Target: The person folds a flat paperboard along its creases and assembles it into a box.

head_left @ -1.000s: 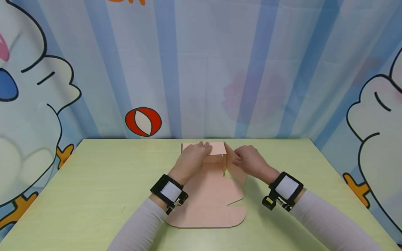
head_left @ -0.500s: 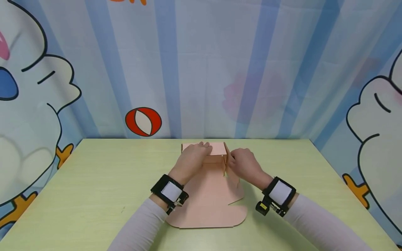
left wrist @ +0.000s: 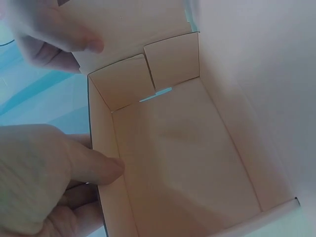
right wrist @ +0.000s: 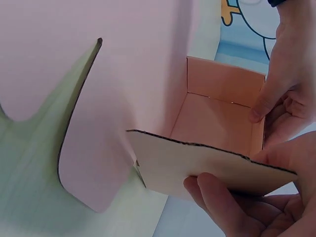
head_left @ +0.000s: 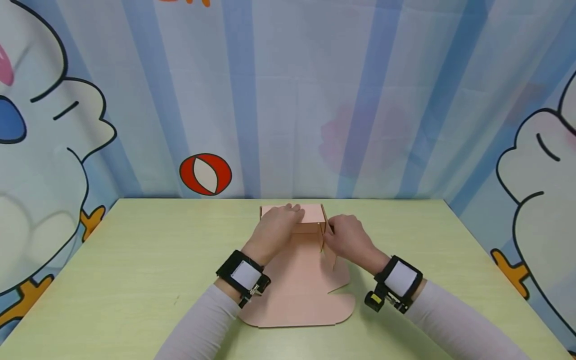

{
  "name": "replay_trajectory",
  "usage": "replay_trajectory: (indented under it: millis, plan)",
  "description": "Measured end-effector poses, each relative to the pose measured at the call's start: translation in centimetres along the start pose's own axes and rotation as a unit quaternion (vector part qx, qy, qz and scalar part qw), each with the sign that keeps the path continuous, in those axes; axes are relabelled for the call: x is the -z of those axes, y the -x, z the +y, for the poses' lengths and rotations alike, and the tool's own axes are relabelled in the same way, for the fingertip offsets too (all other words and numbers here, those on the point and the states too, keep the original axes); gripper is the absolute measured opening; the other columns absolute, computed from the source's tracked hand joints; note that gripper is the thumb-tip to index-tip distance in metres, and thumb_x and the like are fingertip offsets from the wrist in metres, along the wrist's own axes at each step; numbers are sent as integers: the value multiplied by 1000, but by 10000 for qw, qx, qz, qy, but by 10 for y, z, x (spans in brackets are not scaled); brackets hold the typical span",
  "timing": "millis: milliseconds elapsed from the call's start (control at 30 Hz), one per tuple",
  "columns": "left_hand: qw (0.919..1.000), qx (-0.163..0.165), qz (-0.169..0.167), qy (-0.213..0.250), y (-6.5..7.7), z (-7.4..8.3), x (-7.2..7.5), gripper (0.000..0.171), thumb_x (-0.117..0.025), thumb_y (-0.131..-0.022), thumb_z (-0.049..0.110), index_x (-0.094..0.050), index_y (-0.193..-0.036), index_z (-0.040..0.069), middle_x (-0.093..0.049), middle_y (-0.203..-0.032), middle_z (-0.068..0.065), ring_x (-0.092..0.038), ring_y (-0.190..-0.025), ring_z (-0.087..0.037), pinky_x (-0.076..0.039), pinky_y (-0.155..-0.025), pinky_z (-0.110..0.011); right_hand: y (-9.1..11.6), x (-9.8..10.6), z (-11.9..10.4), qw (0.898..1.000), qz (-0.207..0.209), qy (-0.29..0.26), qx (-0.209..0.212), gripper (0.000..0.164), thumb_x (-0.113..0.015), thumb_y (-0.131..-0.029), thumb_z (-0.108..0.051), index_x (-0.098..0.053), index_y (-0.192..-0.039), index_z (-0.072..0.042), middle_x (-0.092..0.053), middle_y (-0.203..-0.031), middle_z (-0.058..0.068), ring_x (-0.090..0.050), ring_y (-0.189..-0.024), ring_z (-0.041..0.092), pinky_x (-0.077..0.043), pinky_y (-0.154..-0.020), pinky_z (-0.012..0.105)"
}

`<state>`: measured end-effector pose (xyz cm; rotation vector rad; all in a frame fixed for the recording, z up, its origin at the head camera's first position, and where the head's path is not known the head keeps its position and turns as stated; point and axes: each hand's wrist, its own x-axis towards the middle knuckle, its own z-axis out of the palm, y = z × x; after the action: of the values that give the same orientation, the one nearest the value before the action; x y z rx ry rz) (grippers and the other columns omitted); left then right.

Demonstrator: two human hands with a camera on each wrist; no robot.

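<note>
A partly folded pinkish cardboard box (head_left: pixel 310 213) stands at the far side of the table, its long lid panel (head_left: pixel 292 285) lying flat toward me. My left hand (head_left: pixel 278 227) grips the box's far wall, thumb inside and fingers outside, as the left wrist view shows. With my right hand (head_left: pixel 348 236) I hold the right side flap (right wrist: pixel 177 160), thumb on one face and fingers curled against the other. That flap leans outward beside the folded end wall. Two short tabs (left wrist: pixel 170 61) meet along that end wall, and the bottom panel (left wrist: pixel 168 138) is bare inside.
Rounded side flaps (right wrist: pixel 94 148) with slots edge the lid panel. The pale yellow-green table (head_left: pixel 135 280) reaches to a striped blue curtain (head_left: pixel 297 100) with cartoon prints. Both wrists carry strapped black camera mounts (head_left: pixel 243 277).
My right hand has moved left and slightly down, swinging the right side flap inward closer to the box's end. The left hand stays in place on the far wall.
</note>
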<state>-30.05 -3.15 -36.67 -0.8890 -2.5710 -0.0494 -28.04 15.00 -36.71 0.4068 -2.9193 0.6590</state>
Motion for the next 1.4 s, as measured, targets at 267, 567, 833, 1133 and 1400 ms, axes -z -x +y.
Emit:
replay_trajectory:
  millis: [267,567,833,1133,1400]
  plan:
    - [10000,-18,74,58,0,-1,-1,24,-59,-82,-7,-66,-97,11,-65,-103,-5,-64,-85,-21,-53,-69,-32,2,2,1,9976,-357,-586,-22,23,-59,-86,-21,-57,-66,-9,-51,-54,4,-53,-43,15,-42,-43,27]
    - [10000,-92,11,22,1,0,-1,19,-60,-81,-7,-64,-89,10,-61,-86,-3,-61,-72,-18,-50,-61,-28,3,5,13,9672,-1157,-2221,-418,41,-50,-90,-45,-66,-102,-10,-65,-94,13,-64,-80,24,-54,-55,32]
    - [10000,-13,5,-4,2,-1,0,20,-61,-81,-6,-64,-92,11,-63,-90,-3,-63,-77,-19,-51,-63,-28,3,7,27,9426,-1621,-2913,-219,34,-44,-94,-13,-53,-124,0,-57,-117,21,-61,-97,29,-55,-67,34]
    - [9999,96,-123,13,2,-2,0,19,-61,-83,-2,-64,-95,13,-63,-91,-2,-62,-77,-17,-52,-68,-27,-5,-3,35,9750,-1022,-1965,176,55,-75,-74,-24,-55,-122,-5,-66,-99,4,-63,-87,14,-52,-73,29]
    - [9999,32,-80,73,3,-2,1,19,-62,-83,0,-64,-94,14,-64,-91,-1,-61,-75,-15,-51,-67,-25,-11,-12,38,9805,-771,-1749,451,74,-77,-68,-42,-48,-128,-8,-60,-112,7,-59,-100,23,-49,-84,39]
